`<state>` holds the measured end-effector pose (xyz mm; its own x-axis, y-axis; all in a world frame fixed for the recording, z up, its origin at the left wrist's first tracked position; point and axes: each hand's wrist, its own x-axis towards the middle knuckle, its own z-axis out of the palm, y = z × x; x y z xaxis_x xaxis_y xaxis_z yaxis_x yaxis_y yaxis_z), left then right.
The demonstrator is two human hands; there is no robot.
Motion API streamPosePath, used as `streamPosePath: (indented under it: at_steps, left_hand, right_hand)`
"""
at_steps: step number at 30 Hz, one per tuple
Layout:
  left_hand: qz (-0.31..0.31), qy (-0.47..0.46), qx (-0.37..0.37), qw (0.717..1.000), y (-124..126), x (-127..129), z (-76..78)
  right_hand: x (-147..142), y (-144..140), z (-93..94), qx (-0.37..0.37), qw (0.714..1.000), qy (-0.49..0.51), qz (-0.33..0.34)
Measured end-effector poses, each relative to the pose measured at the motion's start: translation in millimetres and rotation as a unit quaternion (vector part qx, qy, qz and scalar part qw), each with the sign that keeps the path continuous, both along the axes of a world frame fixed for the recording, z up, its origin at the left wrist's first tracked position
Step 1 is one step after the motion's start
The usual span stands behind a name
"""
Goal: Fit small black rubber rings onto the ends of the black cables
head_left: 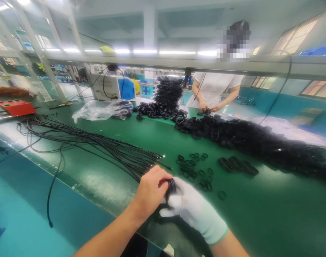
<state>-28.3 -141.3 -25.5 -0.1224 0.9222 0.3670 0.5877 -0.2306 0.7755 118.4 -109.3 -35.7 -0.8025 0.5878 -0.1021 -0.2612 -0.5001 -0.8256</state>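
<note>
My bare left hand (150,192) and my white-gloved right hand (192,208) meet at the near edge of the green table (259,221). Together they grip a small black coiled cable bundle (171,186) between them. Just beyond my hands lies a long bunch of loose black cables (104,148), their ends pointing toward my hands. Several small black rubber rings (193,167) are scattered on the table right of the cable ends. A few finished black coils (238,165) lie beside them.
A long heap of coiled black cables (259,139) runs along the right side, with a tall stack (168,92) behind. A co-worker in white (213,89) handles coils across the table. A plastic bag (101,110), a white-blue machine (112,86) and a red box (16,107) stand far left.
</note>
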Motion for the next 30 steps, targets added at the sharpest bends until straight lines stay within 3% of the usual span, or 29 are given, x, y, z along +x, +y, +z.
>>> streamPosePath:
  at_steps: [4, 8, 11, 15, 19, 22, 25, 27, 30]
  left_hand:
    - [0.023, 0.001, 0.022, 1.000, 9.6, 0.8, -6.2]
    - [-0.035, 0.092, 0.026, 0.995, 18.3, -2.1, 0.8]
    - [-0.061, 0.169, 0.094, 0.979, 20.3, -7.0, 0.9]
    - [-0.076, 0.162, 0.143, 0.973, 22.6, -13.2, -7.3]
    - [-0.091, 0.097, 0.083, 0.988, 27.8, -13.2, -7.5]
    - [-0.099, 0.073, 0.022, 0.992, 32.1, -15.5, 2.5]
    - [-0.147, 0.009, -0.060, 0.987, 34.6, -27.7, 16.1]
    - [-0.212, -0.067, -0.105, 0.969, 34.4, -38.9, 22.1]
    - [-0.328, -0.177, -0.148, 0.916, 32.4, -51.1, 21.9]
  right_hand:
    - [-3.3, -0.9, -4.5, -0.011, 0.999, 0.016, -0.031]
    - [-3.5, 2.2, -4.8, 0.009, 0.998, 0.002, -0.056]
    - [-4.1, 2.4, -4.1, 0.020, 0.998, 0.008, -0.064]
    - [-5.4, 0.8, -2.5, 0.020, 0.998, -0.006, -0.063]
    - [-5.6, 1.4, -5.5, -0.003, 0.998, -0.005, -0.069]
    - [-4.5, 3.1, -9.5, -0.009, 0.998, 0.016, -0.067]
    - [-1.1, 4.0, -8.0, -0.033, 0.997, 0.061, -0.028]
    - [2.0, 3.7, -4.6, -0.062, 0.993, 0.094, 0.020]
    - [5.5, 2.3, -1.6, -0.089, 0.983, 0.128, 0.097]
